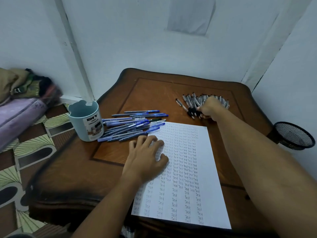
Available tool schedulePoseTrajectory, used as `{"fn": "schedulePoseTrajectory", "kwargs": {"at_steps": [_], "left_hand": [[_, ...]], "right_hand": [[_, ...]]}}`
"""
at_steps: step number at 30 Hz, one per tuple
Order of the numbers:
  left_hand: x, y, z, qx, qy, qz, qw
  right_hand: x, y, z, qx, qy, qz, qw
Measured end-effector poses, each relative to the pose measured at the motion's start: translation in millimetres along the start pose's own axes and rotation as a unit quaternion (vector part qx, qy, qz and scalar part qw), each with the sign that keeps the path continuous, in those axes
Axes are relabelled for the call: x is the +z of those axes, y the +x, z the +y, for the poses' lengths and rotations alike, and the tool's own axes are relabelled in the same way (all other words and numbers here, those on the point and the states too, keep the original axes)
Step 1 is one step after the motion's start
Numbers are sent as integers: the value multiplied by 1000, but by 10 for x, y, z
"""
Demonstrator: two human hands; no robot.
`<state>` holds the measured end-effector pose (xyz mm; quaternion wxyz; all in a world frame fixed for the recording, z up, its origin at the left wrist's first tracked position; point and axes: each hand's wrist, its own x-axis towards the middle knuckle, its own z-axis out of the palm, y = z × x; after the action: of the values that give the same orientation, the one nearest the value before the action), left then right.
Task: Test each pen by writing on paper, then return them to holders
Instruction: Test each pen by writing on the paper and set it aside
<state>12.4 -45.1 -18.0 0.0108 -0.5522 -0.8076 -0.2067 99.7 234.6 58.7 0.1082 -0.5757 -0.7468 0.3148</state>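
Observation:
A white sheet of paper (pixel 185 177) covered with rows of the word "Test" lies on the wooden table (pixel 145 93). My left hand (pixel 145 157) rests on the paper's upper left corner with fingers spread. My right hand (pixel 210 108) reaches to the far right and its fingers curl around pens at the near end of a heap of clear, black-gripped pens (pixel 190 103). A heap of blue capped pens (pixel 133 124) lies left of the paper. A light blue "DIY Desk Organizer" cup (pixel 85 121) stands at the table's left edge, with nothing visible inside.
A black mesh holder (pixel 291 134) stands off the table's right edge. Walls close in behind and to the right. Folded cloth and a purple roll (pixel 20 110) lie on the patterned floor at the left.

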Motion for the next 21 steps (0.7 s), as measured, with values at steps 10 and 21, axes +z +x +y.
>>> {"fn": "schedulePoseTrajectory", "kwargs": {"at_steps": [10, 21], "left_hand": [[1, -10, -9, 1, 2, -5, 1000], [-10, 19, -44, 3, 17, -14, 1000]], "right_hand": [[131, -100, 71, -51, -38, 53, 997], [164, -243, 141, -108, -85, 64, 988]]}}
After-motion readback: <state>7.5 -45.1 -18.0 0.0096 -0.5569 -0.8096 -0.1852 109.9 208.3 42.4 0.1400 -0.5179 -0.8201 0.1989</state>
